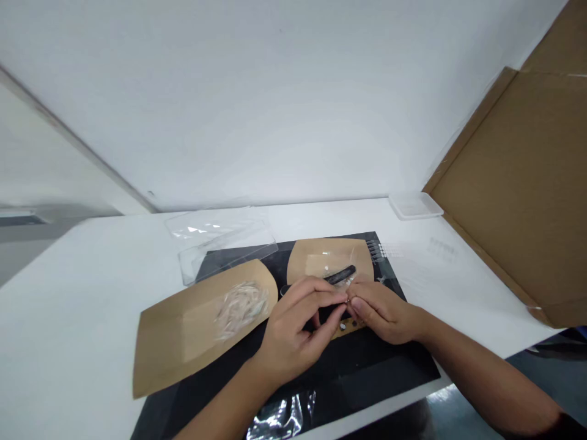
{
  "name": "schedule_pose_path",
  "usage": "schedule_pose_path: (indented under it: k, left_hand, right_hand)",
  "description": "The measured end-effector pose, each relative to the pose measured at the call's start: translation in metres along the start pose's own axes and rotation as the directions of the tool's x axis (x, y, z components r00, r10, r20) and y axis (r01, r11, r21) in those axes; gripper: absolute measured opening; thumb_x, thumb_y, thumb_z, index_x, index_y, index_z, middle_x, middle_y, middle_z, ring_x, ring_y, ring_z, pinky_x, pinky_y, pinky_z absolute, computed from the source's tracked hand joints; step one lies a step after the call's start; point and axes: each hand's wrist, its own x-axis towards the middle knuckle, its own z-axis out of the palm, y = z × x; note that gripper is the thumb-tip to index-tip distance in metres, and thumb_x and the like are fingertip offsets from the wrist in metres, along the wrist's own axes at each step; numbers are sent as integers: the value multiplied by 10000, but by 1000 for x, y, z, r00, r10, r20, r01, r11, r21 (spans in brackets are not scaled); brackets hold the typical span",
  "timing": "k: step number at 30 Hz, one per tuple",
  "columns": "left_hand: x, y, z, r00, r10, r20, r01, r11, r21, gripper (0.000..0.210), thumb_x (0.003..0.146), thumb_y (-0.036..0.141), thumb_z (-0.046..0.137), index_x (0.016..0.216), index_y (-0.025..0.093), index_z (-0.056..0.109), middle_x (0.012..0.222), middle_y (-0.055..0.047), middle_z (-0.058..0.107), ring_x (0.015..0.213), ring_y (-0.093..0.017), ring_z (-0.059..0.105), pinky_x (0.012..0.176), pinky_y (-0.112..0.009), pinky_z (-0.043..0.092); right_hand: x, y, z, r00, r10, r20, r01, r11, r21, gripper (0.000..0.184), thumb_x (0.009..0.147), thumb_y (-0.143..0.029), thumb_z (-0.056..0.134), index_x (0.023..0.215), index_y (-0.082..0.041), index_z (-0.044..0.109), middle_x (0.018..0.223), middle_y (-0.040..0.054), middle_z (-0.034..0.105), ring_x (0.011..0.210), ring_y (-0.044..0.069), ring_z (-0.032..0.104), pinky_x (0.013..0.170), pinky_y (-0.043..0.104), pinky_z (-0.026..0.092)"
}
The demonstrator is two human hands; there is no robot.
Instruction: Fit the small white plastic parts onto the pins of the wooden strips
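The left hand (298, 327) and the right hand (383, 310) are meeting tip to tip, both pinching a tiny brownish piece (348, 300) above a tan strip (349, 328) dotted with pale bits (343, 327). Its smallness is probably inviting a slip onto the smooth black sheet (367, 373) or into the curved brown paperboard tray (321, 249) just beyond, where a slim black bar (341, 275) is showing. To the left, a longer brown paperboard tray (167, 345) is holding a tangle of glossy translucent strips (243, 308), which a knock could be scattering.

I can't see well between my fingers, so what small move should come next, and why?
Perhaps ease the left hand back slightly, right hand steady: their fingers meet closely, and anything pinched between them is too small to identify.
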Motion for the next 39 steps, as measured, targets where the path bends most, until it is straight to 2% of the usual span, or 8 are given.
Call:
schedule_pose_path:
  k: [7,13,19,23,27,31,34,39]
  left_hand:
    - [-1,0,4,999,34,-13,-34,999,-34,247,926,4,673,1101,162,748,976,-86,714,853,-147,662,553,-171,538]
    - [3,5,5,999,16,-41,-17,1000,-25,203,897,21,695,1031,163,750,910,-76,723,893,-175,652,610,-210,592]
    - [3,7,7,991,-117,-58,111,990,-92,152,856,48,718,930,174,761,814,-67,709,889,-183,640,425,-104,490]
    - [2,7,8,987,-150,-56,143,984,-107,142,840,61,731,907,179,773,786,-60,719,874,-184,649,412,-106,484]
    - [2,5,8,985,-157,-78,151,985,-84,111,826,83,747,852,190,758,739,-46,714,864,-195,664,472,-162,517]
    - [1,5,10,987,-134,-88,131,990,-46,141,811,81,744,765,201,686,632,5,647,779,-184,657,704,-324,606]
    - [1,5,10,990,-119,-79,116,993,-35,180,799,64,730,735,205,638,608,32,607,708,-164,620,828,-413,590]
    - [4,8,11,991,-107,-84,105,994,-30,222,786,41,707,711,210,585,591,55,570,655,-145,571,848,-429,563]
  right_hand:
    - [-2,-7,-2,996,84,25,-88,950,300,410,1149,-386,310,815,-212,473,702,-33,478,631,118,450,637,270,412]
    - [-9,-5,5,954,249,165,-295,703,647,418,1139,-457,386,825,-199,485,655,-64,456,530,79,442,525,225,388]
    - [-9,-6,8,918,334,213,-380,589,713,429,1121,-482,449,806,-193,478,650,-83,437,495,54,443,497,206,377]
    - [-7,-7,8,910,340,238,-396,537,745,439,1111,-502,462,793,-199,464,632,-95,418,470,48,423,474,202,362]
    - [-7,-7,10,905,358,231,-405,557,724,445,1112,-504,458,793,-195,472,638,-86,447,471,47,436,472,199,375]
    - [-8,-8,10,903,373,213,-420,661,622,459,1120,-503,434,781,-196,475,617,-72,483,494,57,462,495,196,392]
    - [-8,-11,8,904,376,206,-427,746,512,453,1120,-480,438,772,-196,489,591,-60,509,515,66,467,510,192,385]
    - [-7,-13,5,903,372,214,-429,784,448,412,1120,-426,441,780,-199,489,579,-60,523,512,68,459,518,191,376]
